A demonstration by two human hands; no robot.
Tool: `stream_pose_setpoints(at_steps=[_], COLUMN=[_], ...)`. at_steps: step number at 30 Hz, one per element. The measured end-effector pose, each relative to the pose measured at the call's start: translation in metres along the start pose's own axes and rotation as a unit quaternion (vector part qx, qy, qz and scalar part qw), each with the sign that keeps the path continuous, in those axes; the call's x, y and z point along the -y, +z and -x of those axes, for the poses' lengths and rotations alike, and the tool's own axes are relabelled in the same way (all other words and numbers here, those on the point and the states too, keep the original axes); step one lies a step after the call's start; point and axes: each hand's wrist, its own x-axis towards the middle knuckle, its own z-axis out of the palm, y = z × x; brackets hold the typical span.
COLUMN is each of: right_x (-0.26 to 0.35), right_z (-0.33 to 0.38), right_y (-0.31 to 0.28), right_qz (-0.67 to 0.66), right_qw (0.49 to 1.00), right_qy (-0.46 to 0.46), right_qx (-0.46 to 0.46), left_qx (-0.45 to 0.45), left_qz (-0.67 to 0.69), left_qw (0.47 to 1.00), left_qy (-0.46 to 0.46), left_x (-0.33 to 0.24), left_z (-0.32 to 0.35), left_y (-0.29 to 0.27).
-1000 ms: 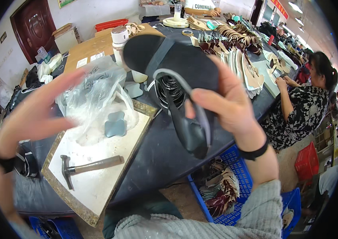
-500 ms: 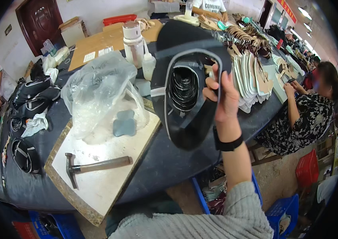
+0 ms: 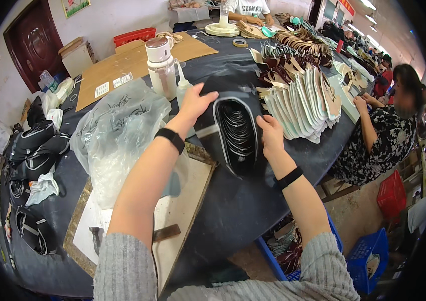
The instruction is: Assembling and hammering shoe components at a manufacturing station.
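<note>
Both my hands are at a nested stack of black shoe uppers with pale grey edging, its oval opening facing me and dark folded layers showing inside. My left hand grips its upper left side, the thumb lying near the rim. My right hand holds the right side, fingers curled against the edge. The stack is at the dark-covered table, just right of a white board with a worn rim. On that board lies a hammer, partly hidden under my left forearm.
A clear plastic bag covers much of the board. Behind it stand a white flask and a squeeze bottle. Fanned pale cut pieces lie to the right. More black uppers sit left. A person works at right.
My left hand has come into view and taken hold of the stack's left side. The stack has come down from its raised position, and my right hand has lowered with it.
</note>
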Motion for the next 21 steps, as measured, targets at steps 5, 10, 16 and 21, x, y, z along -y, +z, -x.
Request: stream_pose_setpoints(at_steps=[5,10,16,21], right_x=[0.015,0.004,-0.013,-0.004], right_z=[0.043,0.092,0.059,0.041], right_y=[0.009,0.024,0.055,-0.002], right_qz=[0.267,0.556,0.559,0.504], right_qw=[0.867,0.666,0.609,0.626], right_qy=[-0.414,-0.483,-0.548,-0.577], right_qx=[-0.080,0.112,0.126,0.145], left_qx=[-0.135,-0.239,-0.101,-0.117], left_qz=[-0.403,-0.385,-0.395,-0.283], left_qw=[0.891,0.829,0.896,0.836], left_qy=[0.158,0.328,0.174,0.456], left_x=[0.002,0.021,0.018,-0.115], left_z=[-0.035,-0.016,0.041,0.123], left_y=[0.032,0.049,0.050,0.020])
